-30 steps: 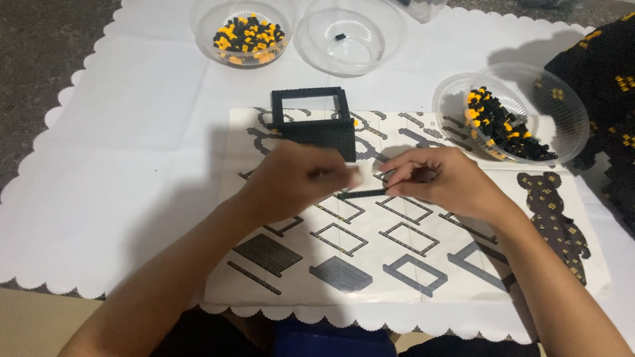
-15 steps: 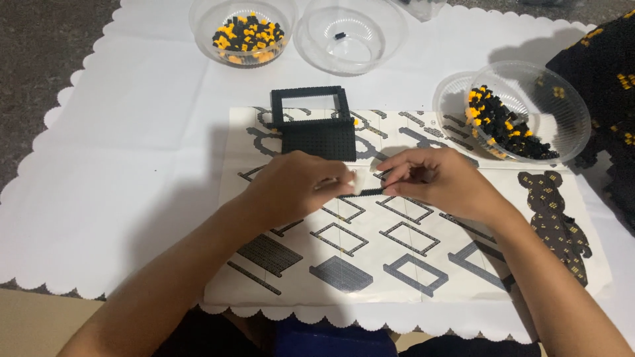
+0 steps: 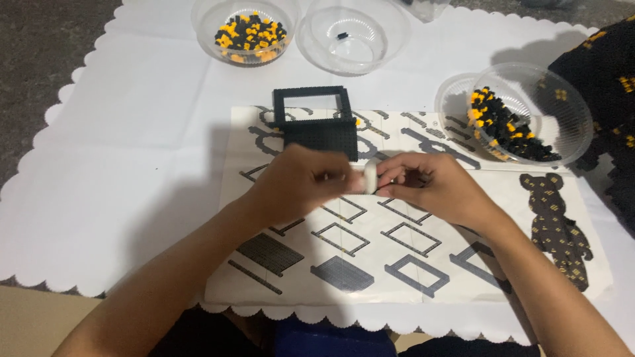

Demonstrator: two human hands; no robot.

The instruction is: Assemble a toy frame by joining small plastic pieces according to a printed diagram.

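My left hand [image 3: 301, 182] and my right hand [image 3: 433, 188] meet fingertip to fingertip above a printed instruction sheet [image 3: 423, 264]. Both pinch a small piece [image 3: 370, 177] that looks white at its end. Most of it is hidden by the fingers. Just beyond the hands stands a black open-topped box of tiny bricks [image 3: 317, 125] on the sheet's far edge.
Three clear plastic bowls stand on the white scalloped cloth [image 3: 132, 132]: one of black and yellow bricks [image 3: 248, 30] at the far left, a nearly empty one [image 3: 350, 33] beside it, another with bricks [image 3: 522, 119] at the right. A dark patterned fabric [image 3: 605, 86] lies far right.
My hands have drawn closer together. The thin black strip seen between them earlier is now hidden, and a whitish end shows between the fingertips.
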